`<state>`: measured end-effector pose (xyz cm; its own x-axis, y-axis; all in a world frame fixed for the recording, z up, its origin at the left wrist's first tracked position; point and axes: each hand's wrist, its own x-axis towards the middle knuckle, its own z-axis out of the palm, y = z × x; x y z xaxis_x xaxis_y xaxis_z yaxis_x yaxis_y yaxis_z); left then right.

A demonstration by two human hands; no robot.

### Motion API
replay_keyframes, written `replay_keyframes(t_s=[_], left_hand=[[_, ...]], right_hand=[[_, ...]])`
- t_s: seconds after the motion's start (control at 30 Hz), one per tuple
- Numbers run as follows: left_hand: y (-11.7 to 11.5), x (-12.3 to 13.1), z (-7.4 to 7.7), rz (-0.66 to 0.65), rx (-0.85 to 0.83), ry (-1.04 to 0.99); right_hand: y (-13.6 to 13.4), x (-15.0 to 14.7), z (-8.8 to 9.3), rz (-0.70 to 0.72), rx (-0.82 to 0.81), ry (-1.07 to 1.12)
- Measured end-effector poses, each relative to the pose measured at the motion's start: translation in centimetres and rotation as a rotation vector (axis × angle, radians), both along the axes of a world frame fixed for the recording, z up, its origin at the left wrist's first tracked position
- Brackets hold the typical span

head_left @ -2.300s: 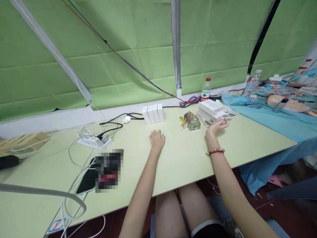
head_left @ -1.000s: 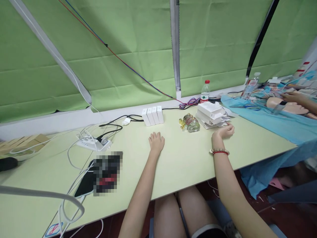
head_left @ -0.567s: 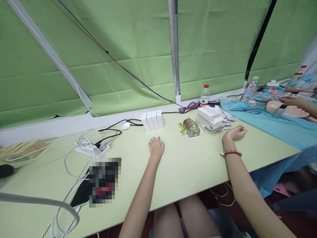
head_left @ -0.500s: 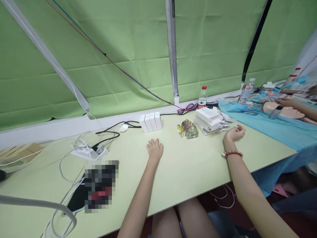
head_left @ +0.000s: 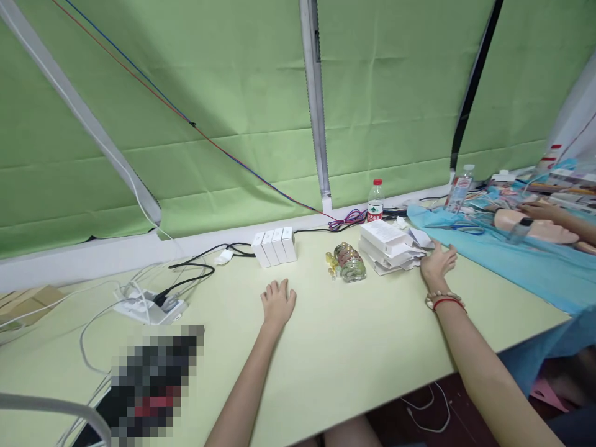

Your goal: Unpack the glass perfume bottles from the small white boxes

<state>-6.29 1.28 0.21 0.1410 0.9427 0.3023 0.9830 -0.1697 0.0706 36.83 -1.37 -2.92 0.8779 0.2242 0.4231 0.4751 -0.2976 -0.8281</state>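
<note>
My left hand (head_left: pixel 278 303) rests palm down on the pale table, its fingers apart and nothing in it. Just beyond it stands a row of white boxes (head_left: pixel 274 247). At the right, my right hand (head_left: pixel 438 259) is beside a stack of opened white boxes (head_left: pixel 390 246), fingers apart; its thumb side is close to the stack, and contact cannot be made out. Between the hands lie several glass jars (head_left: pixel 350 263) in a row, with small yellow pieces (head_left: pixel 331 263) at their left.
A red-capped bottle (head_left: pixel 375 200) stands behind the stack. On the left are a power strip (head_left: pixel 151 305), cables and a pixelated dark object (head_left: pixel 153 385). A blue cloth (head_left: pixel 503 264), a mannequin head (head_left: pixel 535 226) and another person's arm (head_left: pixel 559 214) are at the right.
My right hand has opened from a loose curl and moved up against the side of the white stack. The view has shifted; my left hand still lies flat.
</note>
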Motion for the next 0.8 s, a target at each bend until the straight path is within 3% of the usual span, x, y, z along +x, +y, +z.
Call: replay_keyframes(t_s=[0.23,0.37,0.5,0.63,0.7,0.8], left_hand=[[0.1,-0.1,0.2,0.001,-0.017,-0.02],[0.1,0.1,0.5,0.008,-0.036,-0.007],[0.1,0.2,0.6,0.014,-0.04,-0.009],[0.0,0.2,0.5,0.007,-0.041,-0.024],[0.0,0.2,0.4,0.007,-0.043,-0.028],[0.0,0.2,0.3,0.002,-0.047,-0.034]], right_hand=[[0.1,0.5,0.3,-0.001,-0.006,-0.023],[-0.2,0.4,0.7,0.066,0.08,0.024],[-0.5,0.1,1.4,0.027,0.166,0.006],[-0.3,-0.2,1.6,0.224,0.271,-0.164],[-0.2,-0.4,1.6,0.334,0.248,-0.236],[-0.1,-0.7,1.7,0.387,0.179,-0.287]])
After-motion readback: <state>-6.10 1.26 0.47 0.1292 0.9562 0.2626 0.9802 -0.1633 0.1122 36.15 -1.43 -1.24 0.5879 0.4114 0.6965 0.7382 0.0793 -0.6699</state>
